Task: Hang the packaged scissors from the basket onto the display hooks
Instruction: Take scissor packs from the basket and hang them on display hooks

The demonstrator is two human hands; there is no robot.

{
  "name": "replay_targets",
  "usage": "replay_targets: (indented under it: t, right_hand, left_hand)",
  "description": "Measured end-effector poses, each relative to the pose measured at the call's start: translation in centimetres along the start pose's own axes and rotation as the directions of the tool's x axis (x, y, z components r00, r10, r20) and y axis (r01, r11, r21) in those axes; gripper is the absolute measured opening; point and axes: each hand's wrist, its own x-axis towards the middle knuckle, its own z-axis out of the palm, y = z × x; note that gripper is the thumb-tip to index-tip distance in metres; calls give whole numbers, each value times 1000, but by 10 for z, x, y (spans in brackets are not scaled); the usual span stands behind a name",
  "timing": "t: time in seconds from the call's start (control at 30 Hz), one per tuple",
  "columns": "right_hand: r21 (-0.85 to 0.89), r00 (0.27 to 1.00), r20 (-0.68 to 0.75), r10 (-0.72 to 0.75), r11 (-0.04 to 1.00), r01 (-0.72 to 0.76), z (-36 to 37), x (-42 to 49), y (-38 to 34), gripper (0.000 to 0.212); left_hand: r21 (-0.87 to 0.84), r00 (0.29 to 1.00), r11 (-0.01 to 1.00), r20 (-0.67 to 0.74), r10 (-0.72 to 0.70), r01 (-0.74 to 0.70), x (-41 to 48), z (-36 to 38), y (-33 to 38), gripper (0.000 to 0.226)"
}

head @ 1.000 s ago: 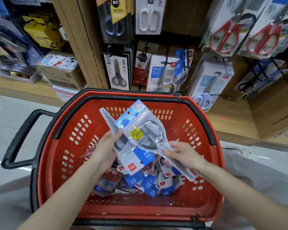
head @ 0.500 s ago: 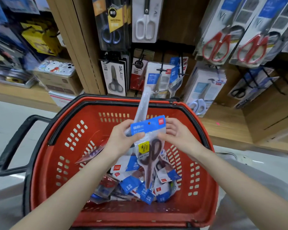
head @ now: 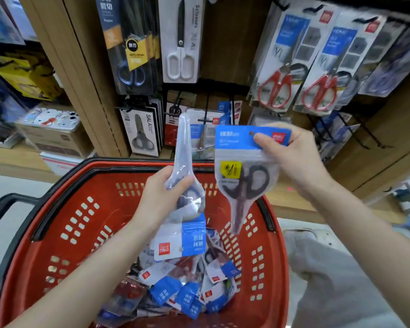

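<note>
Packaged scissors (head: 244, 178) hang blade-down over the far rim of the red basket (head: 118, 214), with a blue header, a yellow sticker and blurred print. Right hand (head: 294, 162) pinches the header, thumb on its face and fingers clamped behind. At its 9 o'clock, left hand (head: 159, 202) grips a second pack (head: 187, 223) inverted, tip up, fingers curled round the pouch. More packs (head: 187, 297) lie in the basket. On the display at 12 o'clock, legible print: "SALA" (head: 143, 133) and "Scissors" (head: 181, 41).
</note>
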Motion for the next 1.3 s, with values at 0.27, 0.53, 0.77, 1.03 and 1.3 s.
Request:
replay_targets:
  t: [0.27, 0.53, 0.77, 1.03, 1.3]
  right_hand:
    - [-360, 902, -249, -352, 899, 251, -60, 39, -34, 14]
    - [-657, 967, -144, -210, 751, 65, -73, 73, 58, 12]
    - [-569, 997, -73, -40, 822, -9, -31, 103, 119, 17]
    - [-546, 999, -14, 29, 837, -31, 9, 145, 146, 24]
    - [-559, 998, 21, 60, 828, -39, 12, 166, 157, 18]
  left_hand:
    - [97, 998, 994, 37, -51, 47, 21, 11, 7, 10]
    - [35, 997, 996, 1, -83, 83, 37, 25, 3, 15]
    - [63, 995, 993, -30, -98, 100, 57, 23, -3, 16]
    - [85, 988, 984, -28, -153, 155, 82, 16, -11, 14]
    - [120, 984, 977, -43, -173, 177, 98, 9, -24, 14]
